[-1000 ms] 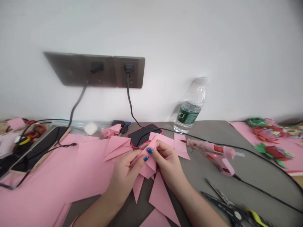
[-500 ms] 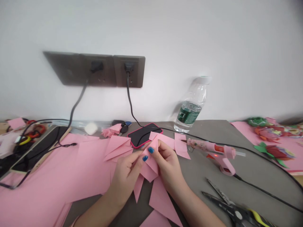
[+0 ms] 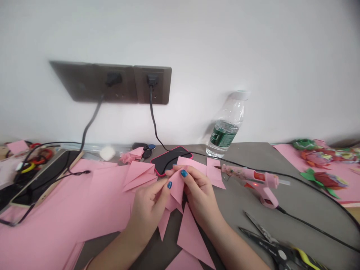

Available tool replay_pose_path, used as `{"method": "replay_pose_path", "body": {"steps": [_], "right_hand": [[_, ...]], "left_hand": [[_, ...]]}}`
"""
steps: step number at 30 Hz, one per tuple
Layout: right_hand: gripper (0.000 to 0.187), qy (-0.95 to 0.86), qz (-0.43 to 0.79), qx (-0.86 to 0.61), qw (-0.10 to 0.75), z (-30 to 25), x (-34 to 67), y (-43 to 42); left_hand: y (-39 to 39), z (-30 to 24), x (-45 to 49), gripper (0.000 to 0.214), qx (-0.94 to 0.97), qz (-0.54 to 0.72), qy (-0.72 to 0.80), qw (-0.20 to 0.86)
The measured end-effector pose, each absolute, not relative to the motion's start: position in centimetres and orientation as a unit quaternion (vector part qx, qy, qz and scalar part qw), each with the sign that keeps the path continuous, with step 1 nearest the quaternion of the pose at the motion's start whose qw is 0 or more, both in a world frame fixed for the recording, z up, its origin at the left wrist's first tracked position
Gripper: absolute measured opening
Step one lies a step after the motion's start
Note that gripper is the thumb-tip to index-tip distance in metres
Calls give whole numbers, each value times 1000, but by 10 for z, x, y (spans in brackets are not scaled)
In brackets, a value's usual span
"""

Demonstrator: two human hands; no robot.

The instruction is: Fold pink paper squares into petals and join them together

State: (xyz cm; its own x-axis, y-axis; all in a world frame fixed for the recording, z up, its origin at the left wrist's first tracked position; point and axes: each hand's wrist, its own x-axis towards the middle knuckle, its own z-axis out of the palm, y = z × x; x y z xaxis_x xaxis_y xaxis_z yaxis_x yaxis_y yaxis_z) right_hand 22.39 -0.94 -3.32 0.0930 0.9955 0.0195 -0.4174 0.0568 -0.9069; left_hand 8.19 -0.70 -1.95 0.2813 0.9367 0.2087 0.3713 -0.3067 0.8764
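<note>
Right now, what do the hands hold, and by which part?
The left hand and right hand pinch a folded pink paper triangle by its sides, near the tip.

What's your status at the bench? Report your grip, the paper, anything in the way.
Left hand, right hand: grip on folded pink paper. Pink paper triangle below. Hot glue gun to the right, apart.

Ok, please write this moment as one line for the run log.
left hand: pinches folded pink paper | right hand: pinches same paper | nearby: pink glue gun, phone in pink case
</note>
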Motion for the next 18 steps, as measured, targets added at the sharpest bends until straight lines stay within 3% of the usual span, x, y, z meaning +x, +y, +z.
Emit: {"method": "replay_pose_path", "body": {"steps": [18], "right_hand": [[19,-313,545,-347,696,-27,236,-2]], "left_hand": [[-9,-22,81,34,793,401,403,216]]}}
